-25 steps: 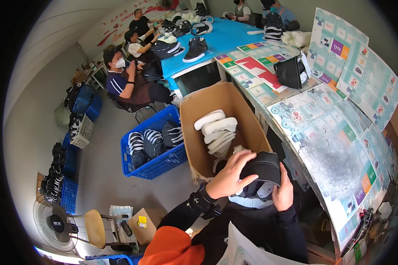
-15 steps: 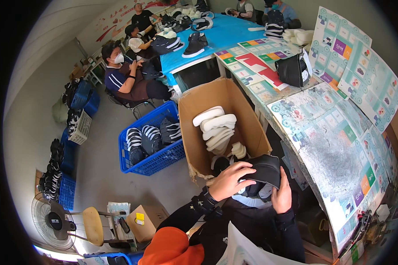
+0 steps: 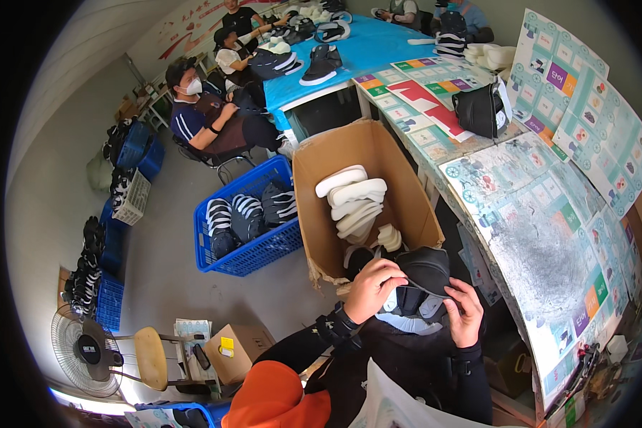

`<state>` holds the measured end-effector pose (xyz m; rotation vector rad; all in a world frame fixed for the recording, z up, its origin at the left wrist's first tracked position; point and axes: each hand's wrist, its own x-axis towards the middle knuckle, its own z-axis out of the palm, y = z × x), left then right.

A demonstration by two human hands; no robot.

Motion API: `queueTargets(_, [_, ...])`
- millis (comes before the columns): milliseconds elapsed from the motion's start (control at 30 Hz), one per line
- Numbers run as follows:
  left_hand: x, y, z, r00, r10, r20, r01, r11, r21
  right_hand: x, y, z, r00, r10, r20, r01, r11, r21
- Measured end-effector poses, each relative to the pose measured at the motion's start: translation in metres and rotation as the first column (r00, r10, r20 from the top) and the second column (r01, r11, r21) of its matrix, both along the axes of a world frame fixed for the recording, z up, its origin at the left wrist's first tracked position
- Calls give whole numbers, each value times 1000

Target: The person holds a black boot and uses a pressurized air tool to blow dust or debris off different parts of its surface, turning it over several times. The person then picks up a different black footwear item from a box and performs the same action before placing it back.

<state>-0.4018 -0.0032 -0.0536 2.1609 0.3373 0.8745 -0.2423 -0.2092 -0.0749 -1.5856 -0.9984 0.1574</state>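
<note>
A black shoe upper (image 3: pixel 428 269) with pale grey-white parts along its near side rests over my lap, at the near end of the cardboard box. My left hand (image 3: pixel 372 289) pinches its left edge between thumb and fingertips. On the other side my right hand (image 3: pixel 465 314) grips the right edge, thumb against fingers. Between the hands the upper's opening faces me, and pale lining shows inside. How its far end is formed cannot be made out.
The cardboard box (image 3: pixel 367 135) holds a stack of white insoles (image 3: pixel 353 192). Left of it, a blue crate (image 3: pixel 246 264) contains dark shoes. A paper-covered table (image 3: pixel 521 214) on my right carries another black upper (image 3: pixel 478 110). A masked co-worker (image 3: pixel 207 114) sits beside the blue table (image 3: pixel 374 46).
My left fingers have drawn from the top of the upper to its left edge. My right hand has shifted slightly up and right, fingers now bent over the right edge.
</note>
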Motion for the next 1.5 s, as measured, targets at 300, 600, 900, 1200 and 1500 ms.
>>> queueTargets(300, [9, 9, 1, 980, 55, -190, -119, 932, -341, 8, 31, 10, 984, -180, -11, 176, 973, -147])
queueTargets(600, [27, 19, -27, 975, 17, -221, -46, 990, -130, 43, 26, -39, 869, 72, -489, -127, 989, -81])
queueTargets(900, [5, 37, -48, 957, -169, -235, -26, 759, -651, 49, 22, -55, 844, 80, -531, -105, 994, -17])
queueTargets(1200, [28, 23, -89, 942, -327, -74, 207, 741, -639, 23, -2, 38, 963, 212, 166, -164, 951, -263])
queueTargets(1500, [25, 58, 7, 902, -376, 213, 391, 500, -773, 35, 20, 59, 865, -240, 441, 305, 949, -81])
